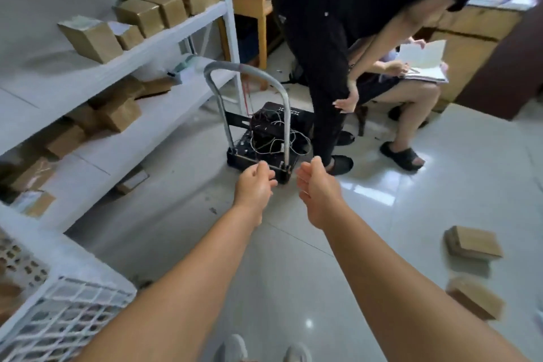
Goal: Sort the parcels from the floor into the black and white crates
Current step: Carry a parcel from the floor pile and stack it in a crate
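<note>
Both arms out. Left hand point(255, 185) and right hand point(318, 186) loosely curled, empty, apart, near trolley point(258, 138). Two parcels point(473, 242) on floor, right. White crate point(58, 311) lower left.

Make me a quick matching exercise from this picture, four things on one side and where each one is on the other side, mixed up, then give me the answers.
Things:
1. white crate
2. floor parcels
3. trolley
4. shelf parcels

Places:
A. on the white rack at upper left
B. bottom left corner, nearest the camera
C. on the tiles at the right
D. ahead, just beyond both hands

Pairs: 1-B, 2-C, 3-D, 4-A

The left hand and right hand hold nothing.
</note>
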`<action>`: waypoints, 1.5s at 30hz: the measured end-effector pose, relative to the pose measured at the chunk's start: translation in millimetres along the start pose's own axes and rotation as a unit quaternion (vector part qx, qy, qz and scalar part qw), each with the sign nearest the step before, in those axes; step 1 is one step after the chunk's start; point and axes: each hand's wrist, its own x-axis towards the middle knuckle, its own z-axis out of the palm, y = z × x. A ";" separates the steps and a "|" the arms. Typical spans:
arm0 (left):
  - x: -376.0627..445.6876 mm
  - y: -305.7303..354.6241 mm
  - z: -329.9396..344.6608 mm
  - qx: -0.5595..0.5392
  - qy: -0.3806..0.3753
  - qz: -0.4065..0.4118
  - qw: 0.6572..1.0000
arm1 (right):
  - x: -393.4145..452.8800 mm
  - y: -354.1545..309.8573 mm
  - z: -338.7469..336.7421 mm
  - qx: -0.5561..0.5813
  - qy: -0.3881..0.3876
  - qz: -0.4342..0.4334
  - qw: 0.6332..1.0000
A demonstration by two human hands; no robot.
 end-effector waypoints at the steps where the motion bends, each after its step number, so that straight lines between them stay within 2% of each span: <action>1: -0.5 0.1 13.9 0.005 -0.021 -0.001 1.000 | 3.8 -1.6 -13.9 0.009 0.013 0.007 1.000; 11: -1.9 -3.8 160.1 0.091 -0.231 -0.038 0.968 | 23.3 -15.1 -141.5 0.129 0.196 0.018 0.972; 20: -17.2 -15.8 259.2 0.158 -0.357 -0.067 0.918 | 26.7 -7.2 -224.8 0.222 0.323 -0.006 0.920; 26: -50.2 -36.1 325.9 0.217 -0.425 -0.053 0.877 | 12.3 3.5 -299.1 0.298 0.388 -0.016 0.872; 30: -72.6 -56.2 376.7 0.252 -0.460 -0.063 0.849 | 10.4 15.0 -362.1 0.347 0.414 -0.028 0.841; 36: -108.2 -90.9 469.8 0.295 -0.500 -0.068 0.812 | 21.4 39.2 -472.0 0.378 0.430 0.009 0.820; 40: -120.0 -123.0 540.6 0.317 -0.492 -0.089 0.806 | 42.2 48.8 -549.9 0.387 0.422 0.036 0.819; 45: -111.7 -172.2 616.4 0.340 -0.467 -0.124 0.807 | 82.8 77.6 -634.8 0.363 0.407 0.078 0.834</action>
